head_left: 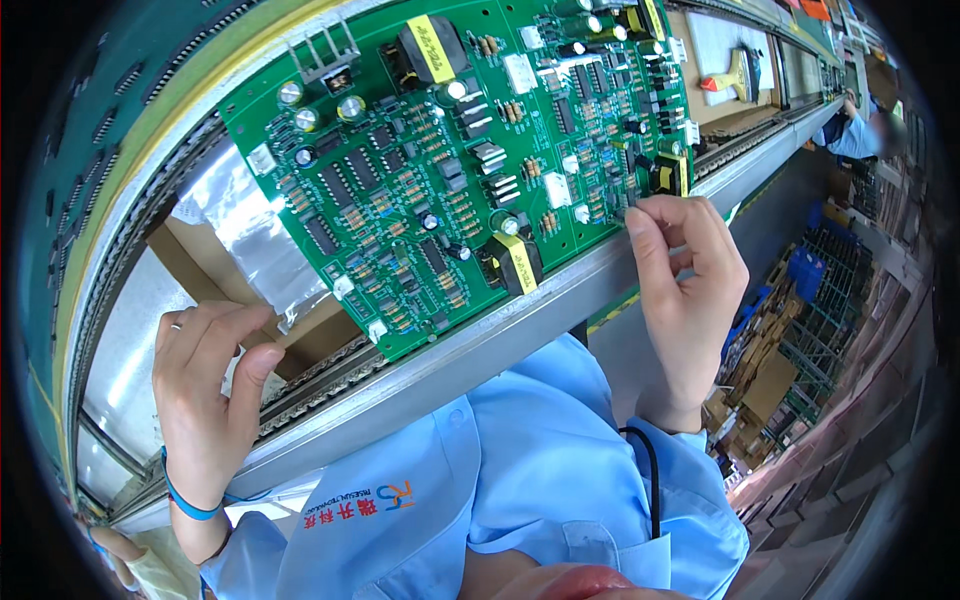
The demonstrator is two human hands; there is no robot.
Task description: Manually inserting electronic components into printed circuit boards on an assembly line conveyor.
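Observation:
A large green circuit board (268,108) lies across the conveyor rails in front of me, crowded with resistors, chips, capacitors and white connectors. At its near right edge my right hand (690,265) pinches thumb and forefinger together; whatever is between the fingertips is too small to make out. Just beyond those fingertips stands a black transformer with yellow tape (670,175). Another taped transformer (518,265) sits by the near edge. My left hand (210,380), a blue band round its wrist, hovers left of the board with fingers curved and thumb apart, holding nothing.
The near metal rail (470,335) runs between me and the board. Under the line, left of the board, clear plastic (235,210) lies in a cardboard box. A brush (742,78) rests at the far right. Further along, another person (852,135) stands beside the line.

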